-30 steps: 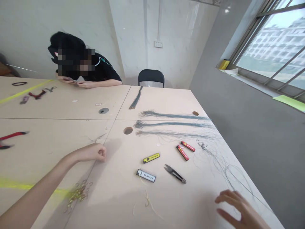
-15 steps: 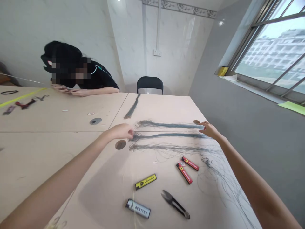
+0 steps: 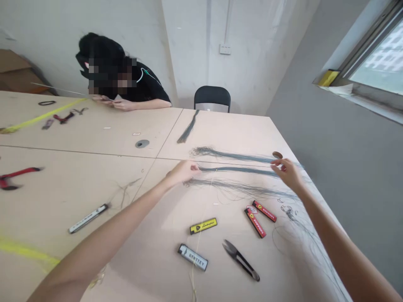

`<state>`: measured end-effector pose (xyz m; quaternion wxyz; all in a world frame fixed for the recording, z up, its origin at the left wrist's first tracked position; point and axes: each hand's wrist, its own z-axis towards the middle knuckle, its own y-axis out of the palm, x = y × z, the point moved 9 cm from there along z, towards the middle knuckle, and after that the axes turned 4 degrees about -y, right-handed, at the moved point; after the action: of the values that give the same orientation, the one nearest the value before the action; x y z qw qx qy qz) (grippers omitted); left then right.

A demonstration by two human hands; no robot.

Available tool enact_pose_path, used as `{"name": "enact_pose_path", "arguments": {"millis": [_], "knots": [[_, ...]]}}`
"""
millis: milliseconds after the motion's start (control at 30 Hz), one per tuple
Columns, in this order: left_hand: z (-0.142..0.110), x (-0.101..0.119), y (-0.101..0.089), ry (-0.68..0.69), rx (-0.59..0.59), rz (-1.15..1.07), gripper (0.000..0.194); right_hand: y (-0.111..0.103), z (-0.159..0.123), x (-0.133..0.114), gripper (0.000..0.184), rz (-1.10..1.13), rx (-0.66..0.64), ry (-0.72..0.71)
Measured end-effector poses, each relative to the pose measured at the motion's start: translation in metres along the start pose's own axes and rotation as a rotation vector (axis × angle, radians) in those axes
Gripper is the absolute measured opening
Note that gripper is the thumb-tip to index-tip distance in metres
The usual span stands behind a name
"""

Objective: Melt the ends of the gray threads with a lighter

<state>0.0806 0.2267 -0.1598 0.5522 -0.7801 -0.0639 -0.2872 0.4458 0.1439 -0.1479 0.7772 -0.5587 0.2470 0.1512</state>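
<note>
Three bundles of thin blue-grey strands lie across the table in front of me. My left hand (image 3: 186,171) is closed in a pinch at the left end of the middle bundle (image 3: 239,169), hiding that end. At the bundle's right end, my right hand (image 3: 289,173) has its fingers curled together; anything between the fingertips is too fine to make out. The far bundle (image 3: 233,155), with a tangled left end, runs close beside the right fingertips. Nearer me lies the looser near bundle (image 3: 242,188), its strands fanning out.
Nearby lie a yellow lighter (image 3: 203,225), a silver lighter (image 3: 193,256), two red lighters (image 3: 255,223) and thread snips (image 3: 241,260). Loose strands (image 3: 310,235) spread along the right edge. A short bundle (image 3: 189,128) lies farther back. Across the table sits a person (image 3: 126,84); red-handled pliers (image 3: 19,173) lie left.
My view has shifted left and down, bringing the pliers and a white lighter into sight. My left hand remains at the middle bundle's left end; my right hand stays near the right ends.
</note>
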Motion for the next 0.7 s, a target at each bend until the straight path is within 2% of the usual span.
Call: {"name": "enact_pose_path", "arguments": {"millis": [133, 200, 267, 400, 533, 700], "knots": [[-0.002, 0.023, 0.031, -0.062, 0.055, 0.014, 0.025, 0.050, -0.025, -0.074, 0.027, 0.177, -0.185, -0.105], [0.004, 0.033, 0.039, -0.082, 0.091, 0.020, 0.026, 0.062, -0.031, -0.101, 0.026, 0.220, -0.219, -0.133], [0.011, 0.039, 0.044, -0.102, 0.114, 0.022, 0.026, 0.063, -0.034, -0.118, 0.026, 0.245, -0.226, -0.143], [0.020, 0.042, 0.050, -0.127, 0.141, 0.010, 0.025, 0.050, -0.041, -0.124, 0.028, 0.266, -0.221, -0.137], [0.021, 0.041, 0.053, -0.111, 0.157, -0.042, 0.025, 0.038, -0.051, -0.115, 0.030, 0.284, -0.215, -0.126], [0.022, 0.036, 0.051, -0.051, 0.197, -0.181, 0.024, 0.039, -0.058, -0.099, 0.032, 0.284, -0.211, -0.079]]}}
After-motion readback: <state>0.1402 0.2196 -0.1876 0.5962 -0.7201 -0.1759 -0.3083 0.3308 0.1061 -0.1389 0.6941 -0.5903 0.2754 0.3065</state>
